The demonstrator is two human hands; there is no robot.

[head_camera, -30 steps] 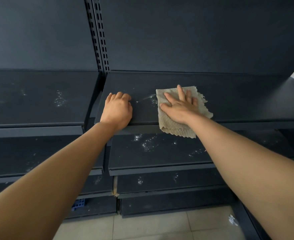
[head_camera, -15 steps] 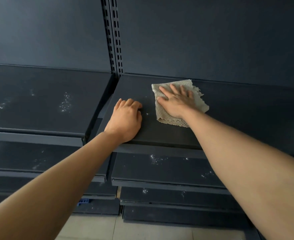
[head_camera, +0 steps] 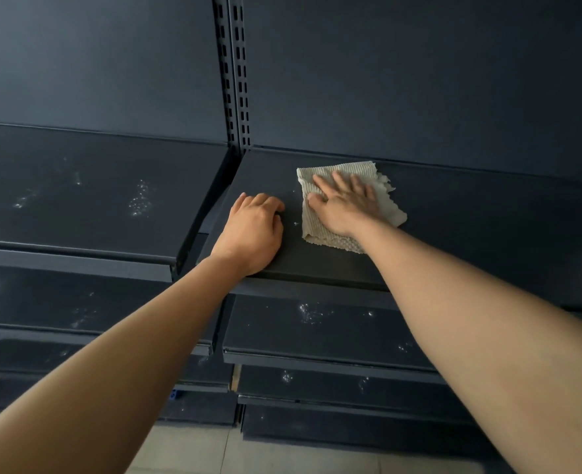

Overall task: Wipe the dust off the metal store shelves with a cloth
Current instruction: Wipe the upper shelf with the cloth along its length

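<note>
Floor tiles [head_camera: 186,449] nearest, at bottom. Lower shelves [head_camera: 317,323] above them, speckled with white dust. Left hand [head_camera: 251,230] rests palm down at front edge of top shelf [head_camera: 471,227], fingers loosely bent, holding nothing. Just right of it, right hand [head_camera: 344,206] lies flat on cloth [head_camera: 320,234], fingers straight and spread, pressing it to shelf. Cloth sticks out around hand on left, front and right. Neighbouring shelf [head_camera: 77,200] to left dusty. Slotted upright [head_camera: 234,80] behind.

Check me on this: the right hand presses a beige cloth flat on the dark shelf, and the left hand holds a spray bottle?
Not quite. The left hand holds nothing; it rests bare on the shelf beside the cloth, as the head view shows. The right hand does press the cloth flat.
</note>
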